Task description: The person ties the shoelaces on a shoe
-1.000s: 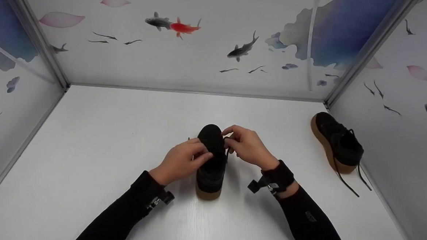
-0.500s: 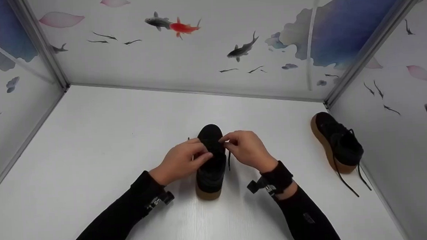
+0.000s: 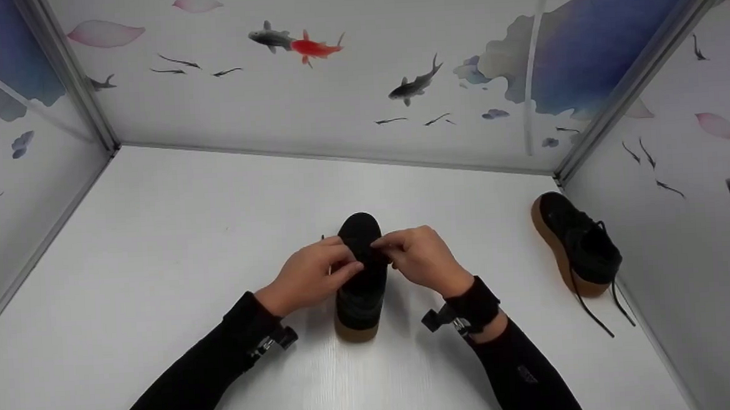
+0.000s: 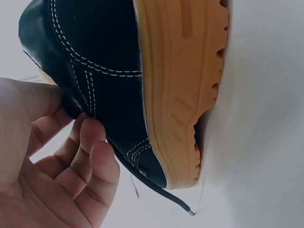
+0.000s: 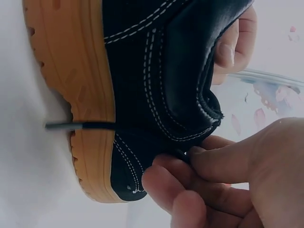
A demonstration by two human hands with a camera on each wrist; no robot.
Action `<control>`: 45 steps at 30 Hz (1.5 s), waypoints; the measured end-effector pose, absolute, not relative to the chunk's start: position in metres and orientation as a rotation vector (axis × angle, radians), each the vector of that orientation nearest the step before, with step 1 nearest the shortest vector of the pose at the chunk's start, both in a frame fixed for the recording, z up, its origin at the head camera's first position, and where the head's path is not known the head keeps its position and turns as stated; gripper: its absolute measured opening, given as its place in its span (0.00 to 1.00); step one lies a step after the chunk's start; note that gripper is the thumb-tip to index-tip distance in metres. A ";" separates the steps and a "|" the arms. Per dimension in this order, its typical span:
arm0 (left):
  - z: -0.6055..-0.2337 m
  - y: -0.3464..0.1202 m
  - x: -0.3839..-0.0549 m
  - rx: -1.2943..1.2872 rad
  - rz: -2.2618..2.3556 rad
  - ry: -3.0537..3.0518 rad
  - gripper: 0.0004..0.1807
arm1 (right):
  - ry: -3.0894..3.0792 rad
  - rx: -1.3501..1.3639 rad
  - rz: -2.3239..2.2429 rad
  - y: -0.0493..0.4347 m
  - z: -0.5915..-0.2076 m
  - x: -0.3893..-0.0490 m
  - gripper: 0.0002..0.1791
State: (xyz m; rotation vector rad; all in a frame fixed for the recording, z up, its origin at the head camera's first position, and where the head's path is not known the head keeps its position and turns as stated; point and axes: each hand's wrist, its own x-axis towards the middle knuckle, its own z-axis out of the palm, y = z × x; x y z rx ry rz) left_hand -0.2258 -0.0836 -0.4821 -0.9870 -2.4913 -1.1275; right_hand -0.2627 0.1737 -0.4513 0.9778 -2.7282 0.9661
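Observation:
A black shoe (image 3: 361,305) with a tan rubber sole and white stitching stands upright, toe pointing away from me. My left hand (image 3: 309,273) pinches the shoe's upper near the lacing, thumb and forefinger at the edge of the opening. On that side a dark lace end (image 4: 166,194) with a metal tip hangs past the sole. Across the shoe, my right hand (image 3: 425,261) pinches a shoelace between thumb and forefinger close to the eyelets. A tipped lace end (image 5: 92,125) sticks out over the sole in the right wrist view. The fingers hide most of the lacing.
The matching shoe (image 3: 576,241) rests at the right by the side wall, its laces (image 3: 593,318) trailing loose toward me. White panels painted with fish (image 3: 313,46) enclose the white tabletop (image 3: 184,220) at the back and both sides.
My right hand has come slightly down and inward over the shoe, and the lace loop beside its fingers no longer shows. The left hand has stayed in place.

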 end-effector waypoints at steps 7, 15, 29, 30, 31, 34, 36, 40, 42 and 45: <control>-0.480 -0.084 -0.225 -0.991 -1.143 -2.491 0.09 | -2.816 0.956 1.009 0.176 -0.448 -0.263 0.16; -0.481 -0.084 -0.226 -1.005 -1.125 -2.480 0.09 | -2.810 0.912 1.081 0.176 -0.446 -0.262 0.06; -0.483 -0.083 -0.225 -0.983 -1.100 -2.494 0.10 | -2.665 0.849 1.119 0.167 -0.448 -0.257 0.06; -0.482 -0.083 -0.225 -0.979 -1.101 -2.502 0.10 | -2.650 0.851 1.123 0.167 -0.448 -0.257 0.06; -0.482 -0.083 -0.225 -0.976 -1.101 -2.506 0.10 | -2.634 0.857 1.125 0.166 -0.449 -0.257 0.07; -0.482 -0.083 -0.225 -0.960 -1.114 -2.516 0.11 | -2.585 0.886 1.140 0.165 -0.450 -0.257 0.07; -0.482 -0.082 -0.224 -0.942 -1.120 -2.521 0.12 | -2.562 0.901 1.153 0.165 -0.450 -0.257 0.07; -0.482 -0.082 -0.224 -0.901 -1.127 -2.512 0.14 | -2.547 0.906 1.193 0.164 -0.451 -0.258 0.07; -0.483 -0.082 -0.224 -0.891 -1.127 -2.507 0.14 | -2.549 0.887 1.226 0.164 -0.452 -0.258 0.07; -0.482 -0.082 -0.224 -0.887 -1.126 -2.511 0.14 | -2.567 0.827 1.278 0.164 -0.452 -0.258 0.08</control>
